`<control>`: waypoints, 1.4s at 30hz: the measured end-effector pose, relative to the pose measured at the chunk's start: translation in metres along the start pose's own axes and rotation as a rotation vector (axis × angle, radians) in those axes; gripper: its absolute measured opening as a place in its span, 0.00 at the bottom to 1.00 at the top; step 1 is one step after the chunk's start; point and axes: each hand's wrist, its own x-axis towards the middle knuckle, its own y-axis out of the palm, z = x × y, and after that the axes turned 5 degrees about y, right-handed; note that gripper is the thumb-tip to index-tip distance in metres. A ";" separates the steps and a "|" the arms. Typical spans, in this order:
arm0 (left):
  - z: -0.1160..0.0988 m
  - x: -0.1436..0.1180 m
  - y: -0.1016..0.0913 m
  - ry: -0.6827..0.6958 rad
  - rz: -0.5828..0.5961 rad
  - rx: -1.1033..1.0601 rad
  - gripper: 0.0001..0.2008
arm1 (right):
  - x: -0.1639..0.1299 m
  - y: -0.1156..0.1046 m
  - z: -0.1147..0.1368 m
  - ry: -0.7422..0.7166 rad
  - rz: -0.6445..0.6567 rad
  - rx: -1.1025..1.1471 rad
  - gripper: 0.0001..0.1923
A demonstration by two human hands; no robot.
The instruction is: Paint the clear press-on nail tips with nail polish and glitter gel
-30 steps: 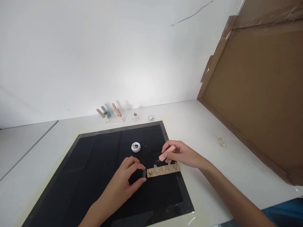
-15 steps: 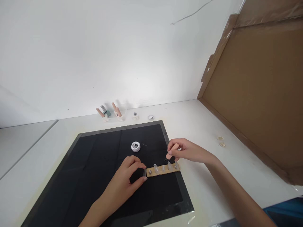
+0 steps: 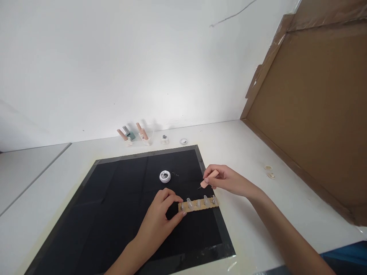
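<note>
My left hand (image 3: 164, 208) pinches a clear false nail (image 3: 182, 206) between thumb and index finger, at the left end of a tan strip (image 3: 193, 209). Several other clear false nails (image 3: 207, 200) stand along this strip, some tilted. The fingers partly cover the strip's left end. In my right hand (image 3: 222, 178) is the peach cap of a nail polish brush (image 3: 210, 178). Its dark brush tip points down and left, above the strip and apart from the nails. A small round white pot (image 3: 164, 176) with silvery bits stands beyond my left hand.
A black mat (image 3: 120, 198) is taped to the white table. Along the wall stand several nail polish bottles (image 3: 145, 138), a small jar (image 3: 164, 139) and a round lid (image 3: 183, 141). Two pale pieces (image 3: 269, 172) lie at right, near a cardboard panel (image 3: 309, 114).
My left hand has moved right, bringing the false nail from beside the strip onto its left end. My right hand has lifted the brush slightly away from the strip.
</note>
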 end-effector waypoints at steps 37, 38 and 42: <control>0.006 0.004 -0.005 -0.184 0.020 -0.276 0.08 | 0.001 0.000 0.002 0.029 -0.003 0.009 0.09; 0.005 0.005 -0.006 -0.196 0.018 -0.274 0.08 | 0.001 0.000 0.002 0.030 -0.001 0.008 0.09; 0.003 0.009 -0.009 -0.227 0.012 -0.274 0.06 | 0.001 0.000 0.001 0.026 0.009 0.004 0.08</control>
